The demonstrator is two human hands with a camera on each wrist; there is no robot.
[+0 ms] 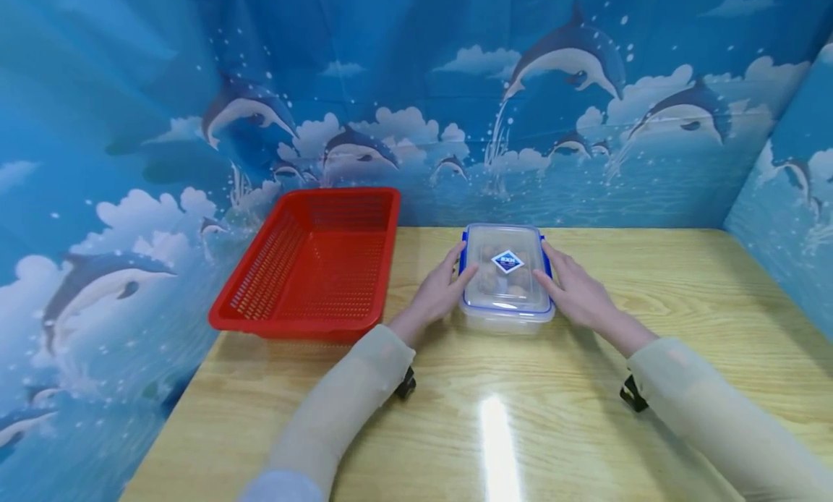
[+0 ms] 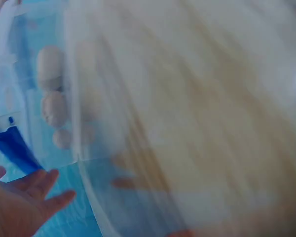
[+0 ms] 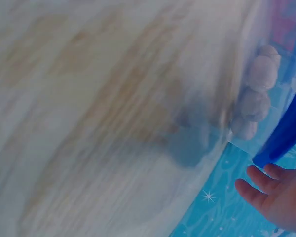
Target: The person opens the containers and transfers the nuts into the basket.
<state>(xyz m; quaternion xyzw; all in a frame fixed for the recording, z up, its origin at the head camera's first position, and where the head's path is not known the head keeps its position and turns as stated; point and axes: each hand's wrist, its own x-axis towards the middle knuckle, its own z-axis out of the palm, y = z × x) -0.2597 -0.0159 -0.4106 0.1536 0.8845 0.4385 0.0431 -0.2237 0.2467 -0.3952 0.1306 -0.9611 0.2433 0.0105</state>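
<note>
Red basket [image 1: 312, 263]: one, perforated plastic, at the left rear of the wooden surface [image 1: 683, 285], just beside the left hand, nothing visible inside.
Left hand [image 1: 437, 292]: fingers straight and apart, laid against the left long side of the container, fingertips up by its blue side clip [image 2: 12, 148]; not curled round anything.
Clear food container [image 1: 506, 276]: one, rectangular, lid on with a blue seal rim and a diamond label, resting on the surface mid-table, right of the basket; long axis running away from the person.
Contents: pale rounded lumps [image 2: 52, 106], several, exact count hard to tell through the blurred wall.
Right hand [image 1: 575, 294]: fingers straight and relaxed, against the right long side, mirror of the other hand.
Key relation: container directly between the two hands, each equally near, one per long side.
Hands: two.
</note>
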